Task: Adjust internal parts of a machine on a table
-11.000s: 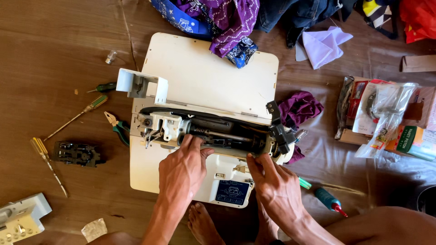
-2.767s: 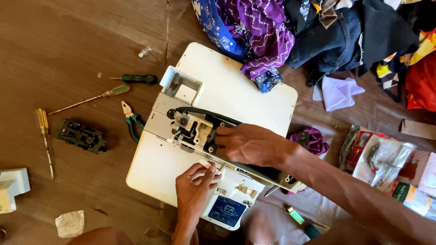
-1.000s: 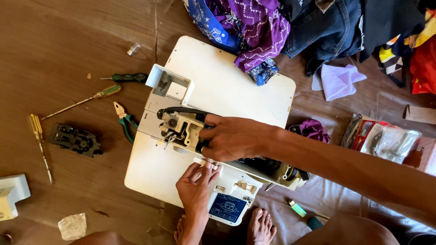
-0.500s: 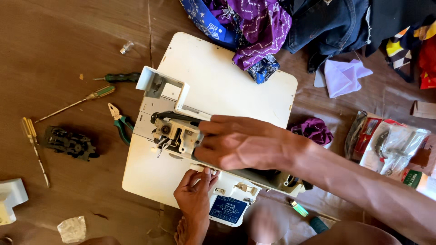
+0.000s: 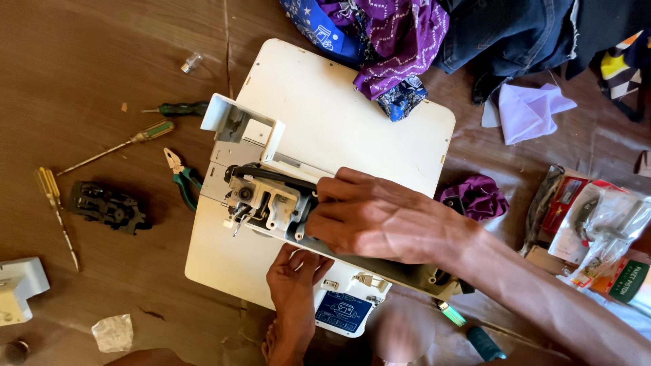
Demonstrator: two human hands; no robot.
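Since half a second ago the view has drifted slightly and the right hand [image 5: 380,220] has kept its place across the machine, while the left hand [image 5: 295,281] has stayed tucked under its lower edge. The right fingers [image 5: 332,207] are curled shut over the dark inner frame of the opened white sewing machine [image 5: 325,129], which lies on its side at the centre of the frame on the brown floor [image 5: 88,61]. The left fingers [image 5: 298,261] are bent, tips pressed to the machine's lower white casing just beside a blue rectangular label [image 5: 342,312]; whether they pinch anything cannot be told. Left of the right hand sits the exposed needle mechanism [image 5: 261,200], white with dark metal parts. At the right edge of the frame lies a clear plastic bag [image 5: 603,227] holding small metal parts, over red and green printed packets [image 5: 627,281]. At the left lie green-handled pliers [image 5: 182,177], a yellow-green screwdriver [image 5: 119,146], a dark-handled screwdriver [image 5: 176,108], a yellow-handled screwdriver [image 5: 55,203] and a black mechanical part [image 5: 108,207]. Purple and blue cloth [image 5: 386,41] is heaped at the top.
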